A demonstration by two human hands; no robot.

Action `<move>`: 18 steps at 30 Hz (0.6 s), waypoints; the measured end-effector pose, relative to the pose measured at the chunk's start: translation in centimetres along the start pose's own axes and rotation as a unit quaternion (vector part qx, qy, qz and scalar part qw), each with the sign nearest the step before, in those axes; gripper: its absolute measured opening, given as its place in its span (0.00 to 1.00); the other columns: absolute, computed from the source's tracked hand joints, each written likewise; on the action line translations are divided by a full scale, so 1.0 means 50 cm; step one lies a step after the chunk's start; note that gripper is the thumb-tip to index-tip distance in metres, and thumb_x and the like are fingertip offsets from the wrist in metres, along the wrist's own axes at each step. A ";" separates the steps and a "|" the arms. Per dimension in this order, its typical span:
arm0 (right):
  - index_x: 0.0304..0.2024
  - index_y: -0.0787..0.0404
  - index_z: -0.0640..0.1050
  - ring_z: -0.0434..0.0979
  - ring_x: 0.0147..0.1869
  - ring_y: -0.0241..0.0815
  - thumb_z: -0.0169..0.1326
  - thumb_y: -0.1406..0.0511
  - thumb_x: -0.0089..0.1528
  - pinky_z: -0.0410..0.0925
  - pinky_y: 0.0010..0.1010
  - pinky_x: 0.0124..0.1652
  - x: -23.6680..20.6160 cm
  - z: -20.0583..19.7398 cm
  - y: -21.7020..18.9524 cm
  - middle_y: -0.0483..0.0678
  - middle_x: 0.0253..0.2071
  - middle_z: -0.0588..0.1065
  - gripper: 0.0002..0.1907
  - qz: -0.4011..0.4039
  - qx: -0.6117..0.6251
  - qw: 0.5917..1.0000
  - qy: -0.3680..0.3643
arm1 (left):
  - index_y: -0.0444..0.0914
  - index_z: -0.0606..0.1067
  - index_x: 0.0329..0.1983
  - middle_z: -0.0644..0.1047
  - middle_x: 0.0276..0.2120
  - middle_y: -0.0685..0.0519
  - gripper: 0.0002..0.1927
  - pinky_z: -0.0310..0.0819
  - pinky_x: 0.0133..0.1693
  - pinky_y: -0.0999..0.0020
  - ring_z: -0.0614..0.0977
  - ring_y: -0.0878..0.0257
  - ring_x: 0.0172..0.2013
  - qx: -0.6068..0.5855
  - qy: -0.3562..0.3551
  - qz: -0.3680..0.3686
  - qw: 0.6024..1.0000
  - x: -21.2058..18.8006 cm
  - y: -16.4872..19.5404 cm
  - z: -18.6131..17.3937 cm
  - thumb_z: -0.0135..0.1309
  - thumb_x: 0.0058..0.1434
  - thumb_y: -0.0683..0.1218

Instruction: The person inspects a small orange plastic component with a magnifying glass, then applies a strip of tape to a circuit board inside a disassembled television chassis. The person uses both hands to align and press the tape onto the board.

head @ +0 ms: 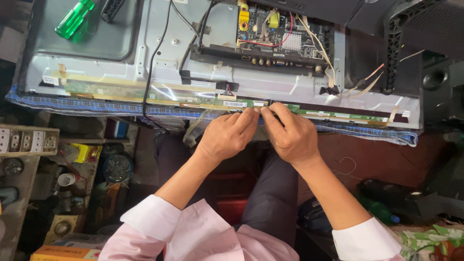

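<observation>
A flat-screen panel's grey metal back (270, 89) lies across the upper frame on a blue checked cloth (96, 106), with a cluttered workshop floor below and a green screwdriver (73, 19) at upper left. At centre frame, the left hand (226, 135) and right hand (290, 135) meet fingertip to fingertip, both pinching the narrow green circuit strip (333, 115) along the panel's lower edge.
</observation>
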State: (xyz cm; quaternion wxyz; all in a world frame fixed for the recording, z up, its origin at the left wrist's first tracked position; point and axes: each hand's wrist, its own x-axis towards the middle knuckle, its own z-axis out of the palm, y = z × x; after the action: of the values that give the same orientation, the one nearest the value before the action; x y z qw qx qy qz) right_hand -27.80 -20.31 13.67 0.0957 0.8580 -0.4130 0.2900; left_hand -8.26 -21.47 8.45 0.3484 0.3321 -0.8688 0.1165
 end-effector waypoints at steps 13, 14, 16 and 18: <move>0.45 0.65 0.81 0.80 0.34 0.42 0.67 0.70 0.61 0.72 0.32 0.32 -0.006 0.009 -0.019 0.48 0.44 0.77 0.11 0.113 0.061 0.991 0.034 | 0.29 0.78 0.52 0.77 0.48 0.48 0.18 0.77 0.37 0.69 0.80 0.64 0.36 -0.018 -0.006 -0.014 1.000 0.001 0.003 0.003 0.57 0.60 0.42; 0.44 0.64 0.81 0.81 0.34 0.43 0.67 0.70 0.62 0.72 0.32 0.33 -0.007 0.011 -0.019 0.48 0.45 0.77 0.10 0.118 0.063 0.990 0.035 | 0.29 0.78 0.52 0.77 0.48 0.48 0.18 0.77 0.37 0.69 0.80 0.64 0.36 -0.020 -0.007 -0.014 1.000 0.001 0.003 0.004 0.57 0.60 0.42; 0.45 0.65 0.81 0.81 0.36 0.43 0.67 0.70 0.62 0.73 0.32 0.34 -0.007 0.013 -0.020 0.48 0.45 0.77 0.10 0.121 0.068 0.990 0.038 | 0.29 0.78 0.53 0.77 0.49 0.48 0.19 0.77 0.37 0.69 0.80 0.64 0.36 -0.020 -0.009 -0.017 1.000 0.000 0.002 0.003 0.56 0.60 0.42; 0.46 0.65 0.81 0.81 0.37 0.44 0.67 0.70 0.62 0.73 0.33 0.35 -0.008 0.014 -0.020 0.48 0.45 0.77 0.11 0.124 0.069 0.989 0.038 | 0.29 0.78 0.53 0.77 0.49 0.48 0.19 0.77 0.37 0.69 0.81 0.63 0.37 -0.018 -0.011 -0.018 1.000 -0.001 0.002 0.004 0.56 0.60 0.42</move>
State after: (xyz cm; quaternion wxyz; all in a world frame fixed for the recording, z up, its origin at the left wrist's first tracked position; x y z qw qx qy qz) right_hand -26.95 -19.67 12.95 0.0155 0.7929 -0.4916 0.3598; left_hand -8.41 -21.45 8.27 0.3468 0.3425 -0.8684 0.0907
